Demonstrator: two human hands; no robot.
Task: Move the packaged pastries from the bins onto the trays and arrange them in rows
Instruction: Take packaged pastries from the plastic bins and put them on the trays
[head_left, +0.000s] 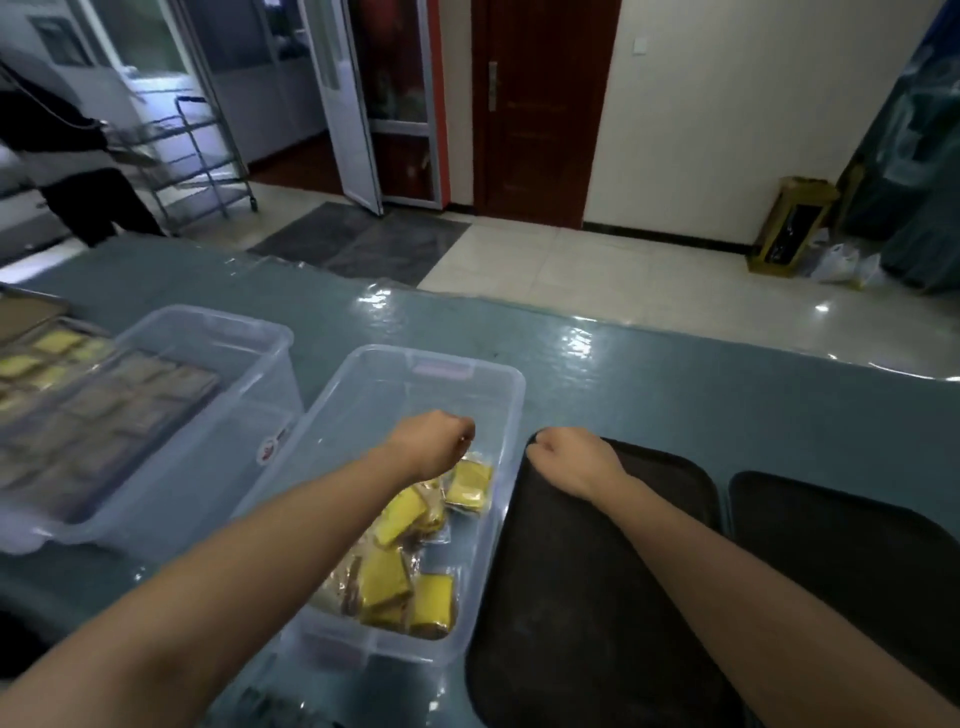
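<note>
The packaged pastries (415, 551) are flat yellow squares with brown undersides, each sealed in clear glossy film. About half a dozen lie jumbled in the near half of a clear rectangular plastic bin (498, 395) at the centre of the view; its far half shows bare floor. The left hand (434, 441) hangs over this bin, knuckles up, fingers curled under; whether it pinches the pastry just beneath it cannot be told. The right hand (569, 457) is at 3 o'clock from it, fingers folded down over the far rim of a black rounded plastic tray (597, 597), seemingly gripping that edge. A second black tray (841, 540) lies just beside the first, at 3 o'clock. At 9 o'clock stands a larger clear bin (208, 364), with metal trays of yellow and brown pastries (57, 364) overlapping its left side.

All rest on a teal table under shiny clear film (649, 374). Beyond, at 12 o'clock, are pale floor tiles, a grey mat and a dark red door (540, 114); at 10 o'clock, a person in dark clothes (67, 156) stands by a wheeled metal rack (208, 156).
</note>
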